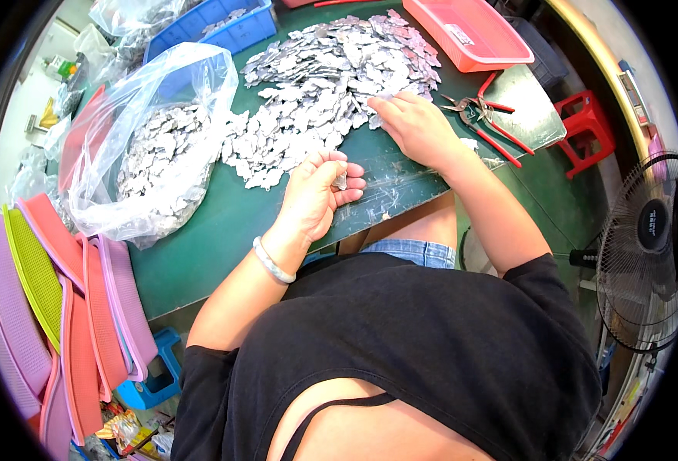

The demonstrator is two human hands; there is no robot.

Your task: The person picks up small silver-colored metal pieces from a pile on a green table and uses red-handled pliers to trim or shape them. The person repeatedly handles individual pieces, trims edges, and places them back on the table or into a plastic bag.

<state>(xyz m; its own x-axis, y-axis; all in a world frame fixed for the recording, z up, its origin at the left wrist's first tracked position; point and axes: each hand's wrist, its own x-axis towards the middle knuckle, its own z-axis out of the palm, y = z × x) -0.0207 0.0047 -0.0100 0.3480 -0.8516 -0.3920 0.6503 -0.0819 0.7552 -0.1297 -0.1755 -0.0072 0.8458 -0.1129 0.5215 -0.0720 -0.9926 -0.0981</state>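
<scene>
A wide heap of small flat silvery metal pieces [308,100] covers the middle of the green table [193,269]. My left hand [316,192], a bangle at its wrist, is palm up near the table's front edge, its fingers curled around one small metal piece [340,181]. At the right side of the heap, my right hand [414,129] reaches with palm down, its fingertips touching the pieces. Whether those fingers pinch a piece is hidden. Left of the heap, an open clear plastic bag [97,192] holds many more such pieces.
Red-handled pliers [493,138] lie at the table's right end, beside a pink-red tray [477,46]. A blue bin [250,27] stands at the back. Stacked colourful plastic baskets [31,276] crowd the left, above a blue stool [158,384]. A red stool [585,131] and a fan [646,246] are at the right.
</scene>
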